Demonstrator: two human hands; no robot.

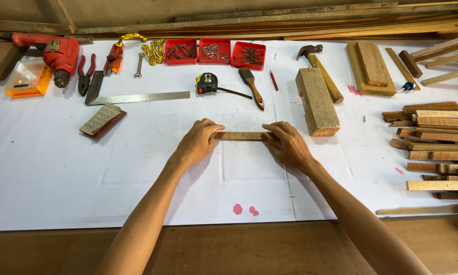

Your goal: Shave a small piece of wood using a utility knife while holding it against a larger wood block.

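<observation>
A short flat wooden strip lies crosswise on the white sheet at the middle of the bench. My left hand grips its left end, fingers curled over the top. My right hand grips its right end the same way. Only the middle stretch of the strip shows between the two hands. Beyond it lie a black tape measure and a paintbrush.
A thick wood block and a hammer lie to the right, with a stack of wooden strips at the far right. Three red trays of nails, a steel square, pliers, a red drill and a sanding block lie behind and to the left.
</observation>
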